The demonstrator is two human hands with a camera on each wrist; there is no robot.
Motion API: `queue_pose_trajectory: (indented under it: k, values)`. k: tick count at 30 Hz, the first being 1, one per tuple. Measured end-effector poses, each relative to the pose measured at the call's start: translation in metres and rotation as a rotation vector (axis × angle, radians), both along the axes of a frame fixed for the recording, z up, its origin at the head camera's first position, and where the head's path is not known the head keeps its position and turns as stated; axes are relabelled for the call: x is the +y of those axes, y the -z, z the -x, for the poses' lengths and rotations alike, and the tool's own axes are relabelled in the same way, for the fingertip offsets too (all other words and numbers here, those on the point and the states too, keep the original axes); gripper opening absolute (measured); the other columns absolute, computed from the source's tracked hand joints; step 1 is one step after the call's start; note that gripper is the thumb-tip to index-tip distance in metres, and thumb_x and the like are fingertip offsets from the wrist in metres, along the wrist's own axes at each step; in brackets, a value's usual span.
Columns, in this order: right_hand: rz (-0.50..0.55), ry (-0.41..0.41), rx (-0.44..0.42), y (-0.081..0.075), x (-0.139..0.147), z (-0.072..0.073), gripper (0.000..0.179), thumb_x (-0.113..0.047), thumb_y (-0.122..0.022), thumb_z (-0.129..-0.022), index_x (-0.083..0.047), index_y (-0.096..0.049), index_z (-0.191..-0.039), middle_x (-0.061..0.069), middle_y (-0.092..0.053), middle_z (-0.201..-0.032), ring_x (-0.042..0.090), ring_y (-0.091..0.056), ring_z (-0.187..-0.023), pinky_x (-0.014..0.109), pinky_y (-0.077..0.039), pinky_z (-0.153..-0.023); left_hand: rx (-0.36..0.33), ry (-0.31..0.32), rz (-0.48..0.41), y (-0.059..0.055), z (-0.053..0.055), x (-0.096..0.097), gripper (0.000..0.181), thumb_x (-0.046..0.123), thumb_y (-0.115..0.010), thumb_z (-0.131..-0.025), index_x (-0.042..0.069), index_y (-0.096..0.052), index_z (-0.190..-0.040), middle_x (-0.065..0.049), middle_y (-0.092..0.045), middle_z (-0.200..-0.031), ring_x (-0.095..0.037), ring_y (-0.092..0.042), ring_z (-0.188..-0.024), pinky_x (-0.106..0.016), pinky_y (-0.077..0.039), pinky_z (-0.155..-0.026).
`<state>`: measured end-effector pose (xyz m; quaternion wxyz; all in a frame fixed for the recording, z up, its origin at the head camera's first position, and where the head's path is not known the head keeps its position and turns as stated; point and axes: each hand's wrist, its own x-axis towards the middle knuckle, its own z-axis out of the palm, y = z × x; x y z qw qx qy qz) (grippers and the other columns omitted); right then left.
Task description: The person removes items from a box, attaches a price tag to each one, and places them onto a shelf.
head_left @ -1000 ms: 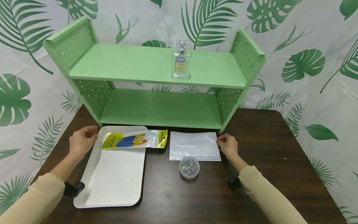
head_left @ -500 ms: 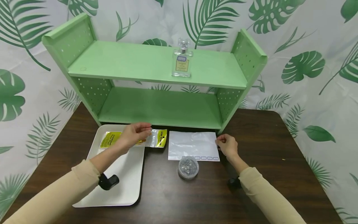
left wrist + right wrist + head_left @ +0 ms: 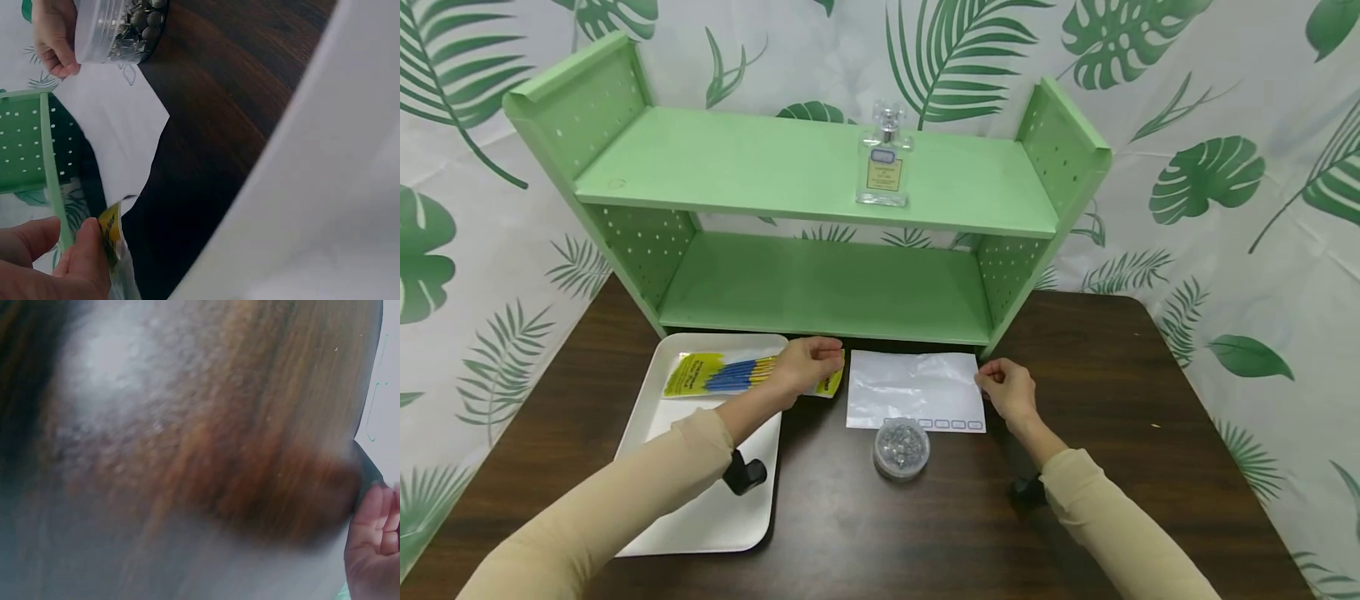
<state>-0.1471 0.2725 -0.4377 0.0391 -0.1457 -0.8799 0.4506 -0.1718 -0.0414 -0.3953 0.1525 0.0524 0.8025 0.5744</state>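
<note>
My left hand (image 3: 808,364) is over the right end of a clear pack of blue-handled paintbrushes (image 3: 733,375), which lies across the tray's far right edge. Its thumb and fingers are loosely bent and apart, beside the pack's yellow end (image 3: 112,234) in the left wrist view. At the right edge of a white, slightly wrinkled sheet (image 3: 917,387) with small blue boxes, my right hand (image 3: 1009,390) pinches the border between thumb and fingers. A clear round tub (image 3: 901,450) of small round-headed metal pieces overlaps the sheet's near edge in the head view.
A white tray (image 3: 700,525) lies on the dark wooden table (image 3: 850,533) at left. Behind stands a green two-tier shelf (image 3: 827,287), its front edge close to tray and sheet. A glass perfume bottle (image 3: 883,167) stands on its upper tier.
My left hand has moved right from the tray's left rim, passing over the brush pack to its right end. The right hand stays at the sheet's edge.
</note>
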Motion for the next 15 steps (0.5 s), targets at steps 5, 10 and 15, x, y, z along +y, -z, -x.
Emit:
queue_pose_trajectory:
  k: [5,10,15]
  values:
    - [0.062,-0.023,0.016,0.0,0.003,-0.001,0.012,-0.001,-0.061,-0.088,0.009,-0.06,-0.094,0.01,-0.059,-0.078,0.01,-0.056,-0.067,0.023,-0.054,-0.062,-0.006,-0.029,0.048,0.008,0.003,0.01,0.036,0.003,-0.059,-0.089,-0.009,-0.056,-0.123,-0.024,-0.062,-0.117,-0.034,-0.06,-0.108,-0.033,-0.051,-0.087]
    - [0.106,-0.037,0.021,0.001,0.005,-0.002,0.013,-0.001,-0.061,-0.088,0.01,-0.059,-0.095,0.008,-0.058,-0.078,0.006,-0.053,-0.067,0.02,-0.053,-0.063,-0.011,-0.043,0.087,0.015,0.004,0.017,0.037,0.003,-0.06,-0.089,-0.011,-0.055,-0.122,-0.025,-0.061,-0.118,-0.035,-0.059,-0.109,-0.034,-0.051,-0.088]
    - [0.126,-0.037,0.037,0.001,0.006,-0.002,0.011,0.002,-0.061,-0.088,0.011,-0.058,-0.094,0.005,-0.057,-0.075,0.004,-0.052,-0.065,0.019,-0.053,-0.062,0.002,-0.044,0.108,0.019,0.005,0.021,0.036,0.001,-0.061,-0.087,-0.013,-0.055,-0.119,-0.027,-0.061,-0.115,-0.035,-0.06,-0.106,-0.033,-0.053,-0.085]
